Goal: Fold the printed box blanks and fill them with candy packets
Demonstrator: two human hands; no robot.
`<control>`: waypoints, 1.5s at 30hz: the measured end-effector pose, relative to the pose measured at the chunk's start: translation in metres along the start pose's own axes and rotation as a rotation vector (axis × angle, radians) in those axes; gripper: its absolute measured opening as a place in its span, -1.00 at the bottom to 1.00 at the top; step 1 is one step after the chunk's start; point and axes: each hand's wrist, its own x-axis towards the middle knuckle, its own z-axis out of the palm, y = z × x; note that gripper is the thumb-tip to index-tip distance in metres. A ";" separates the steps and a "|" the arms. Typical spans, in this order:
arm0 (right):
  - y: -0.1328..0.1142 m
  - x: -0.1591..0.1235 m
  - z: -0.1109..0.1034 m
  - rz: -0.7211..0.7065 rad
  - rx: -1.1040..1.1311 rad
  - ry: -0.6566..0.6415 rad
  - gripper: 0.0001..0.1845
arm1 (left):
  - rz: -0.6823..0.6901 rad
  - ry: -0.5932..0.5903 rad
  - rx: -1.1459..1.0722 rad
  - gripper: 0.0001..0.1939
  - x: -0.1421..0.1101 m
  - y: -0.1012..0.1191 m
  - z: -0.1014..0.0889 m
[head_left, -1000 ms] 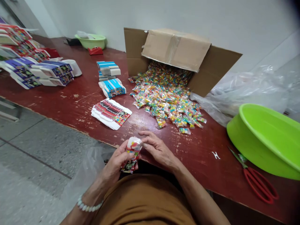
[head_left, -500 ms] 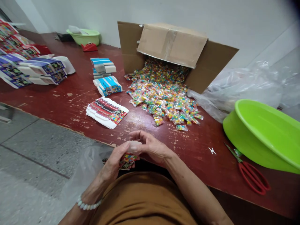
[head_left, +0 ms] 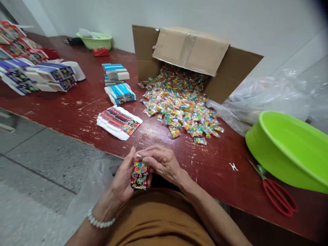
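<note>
My left hand (head_left: 122, 181) grips a small red printed carton (head_left: 139, 175) upright at the table's near edge, over my lap. My right hand (head_left: 160, 162) curls over the carton's top end, fingertips pinched on its white flap. A pile of small clear packets of coloured candy (head_left: 183, 111) spills from a cardboard box (head_left: 194, 54) lying on its side further back. A stack of flat red printed cartons (head_left: 119, 122) lies just beyond my hands.
The dark red table (head_left: 77, 106) also bears blue flat cartons (head_left: 119, 94), filled boxes stacked at far left (head_left: 38, 75), a big green basin (head_left: 289, 150), red scissors (head_left: 278, 194), a crumpled clear plastic sheet (head_left: 266, 95) and a small green bowl (head_left: 96, 41). A plastic bag (head_left: 94, 184) hangs beside my left knee.
The open top with candy showing a second ago is now covered; my right fingers have folded the flap down over it, and the carton now stands with its printed front facing me.
</note>
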 end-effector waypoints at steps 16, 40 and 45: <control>-0.004 0.002 0.002 0.276 0.311 -0.107 -0.74 | 0.097 0.037 0.173 -0.25 0.000 0.000 -0.017; 0.011 0.021 0.018 0.012 -0.148 -0.198 -0.89 | 0.167 0.130 0.282 -0.18 0.011 -0.002 -0.026; 0.016 0.013 0.022 -0.076 -0.121 -0.178 -0.87 | 0.081 0.147 0.073 -0.40 0.011 0.001 -0.026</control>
